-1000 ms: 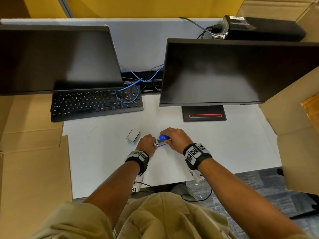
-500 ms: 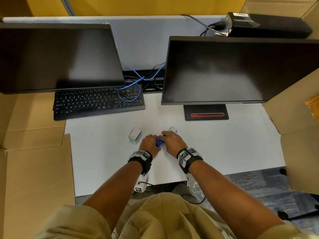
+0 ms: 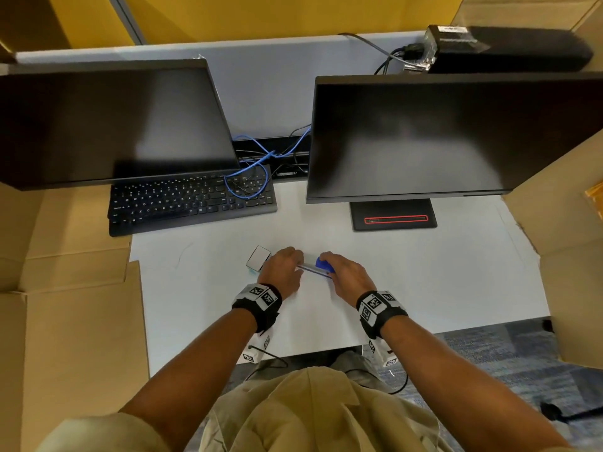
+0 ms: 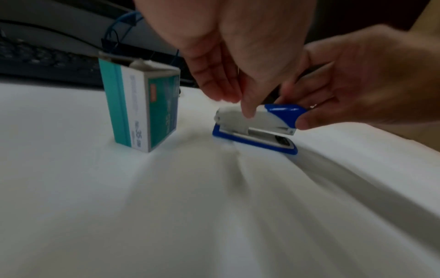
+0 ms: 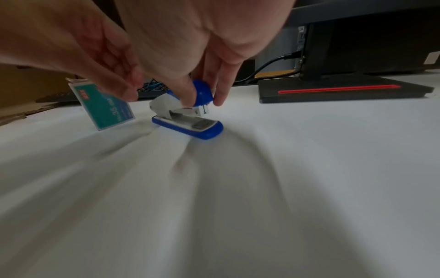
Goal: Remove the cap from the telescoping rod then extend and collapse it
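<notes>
No telescoping rod or cap shows in any view. A small blue and white stapler (image 3: 318,268) (image 4: 269,123) (image 5: 188,126) stands with its base on the white desk (image 3: 424,272). My right hand (image 3: 341,270) (image 5: 203,95) pinches its blue front end between thumb and fingers. My left hand (image 3: 288,261) (image 4: 234,103) hangs over the white rear end, with one fingertip touching the top and the other fingers fairly straight. The stapler's arm is slightly raised above its base.
A teal and white staple box (image 3: 258,257) (image 4: 142,109) stands just left of my left hand. Behind are a black keyboard (image 3: 192,199), two dark monitors and a monitor stand (image 3: 393,218). Cardboard sheets (image 3: 65,321) flank the desk on both sides.
The stapler, earlier held up between both hands, now sits on the desk. My hands have spread a little apart along it, and the head view has shifted.
</notes>
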`<control>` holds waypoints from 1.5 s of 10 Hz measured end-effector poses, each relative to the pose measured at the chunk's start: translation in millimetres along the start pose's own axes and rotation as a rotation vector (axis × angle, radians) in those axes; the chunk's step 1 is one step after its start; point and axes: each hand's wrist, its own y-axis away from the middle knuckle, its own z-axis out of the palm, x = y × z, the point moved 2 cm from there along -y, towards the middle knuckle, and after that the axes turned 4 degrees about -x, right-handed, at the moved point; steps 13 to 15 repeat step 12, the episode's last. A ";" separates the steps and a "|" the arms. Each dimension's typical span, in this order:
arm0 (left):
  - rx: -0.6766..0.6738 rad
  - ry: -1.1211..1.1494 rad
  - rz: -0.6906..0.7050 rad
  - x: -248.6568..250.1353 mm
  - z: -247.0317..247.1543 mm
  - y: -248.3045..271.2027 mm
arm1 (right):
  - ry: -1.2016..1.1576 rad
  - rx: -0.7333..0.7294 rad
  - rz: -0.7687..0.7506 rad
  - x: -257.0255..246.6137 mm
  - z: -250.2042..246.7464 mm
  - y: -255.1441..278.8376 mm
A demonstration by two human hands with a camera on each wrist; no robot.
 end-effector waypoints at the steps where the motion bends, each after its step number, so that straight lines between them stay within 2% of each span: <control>1: 0.176 -0.148 0.052 -5.1 -19.4 7.9 | 0.058 0.028 -0.059 -1.1 -1.1 -5.5; 2: 0.183 -0.233 -0.153 -25.1 -37.8 14.6 | 0.058 0.043 -0.046 2.6 0.3 -10.5; 3: 0.004 -0.161 -0.392 -43.9 -41.4 17.6 | 0.054 0.043 -0.027 0.7 -3.6 -16.4; 4: -0.070 -0.094 -0.419 -47.7 -34.5 14.9 | 0.092 0.000 0.055 -4.2 -7.0 -19.9; 6: -0.081 0.052 -0.379 -27.1 -16.0 -4.3 | 0.103 -0.026 0.169 -10.3 -0.9 -20.8; 8: -0.112 0.095 -0.360 -2.9 -6.7 -20.1 | 0.132 -0.056 0.194 -12.4 -2.2 -22.1; 15: -0.083 0.087 -0.397 7.5 -18.4 -11.0 | 0.094 -0.049 0.190 -21.0 -9.4 -17.3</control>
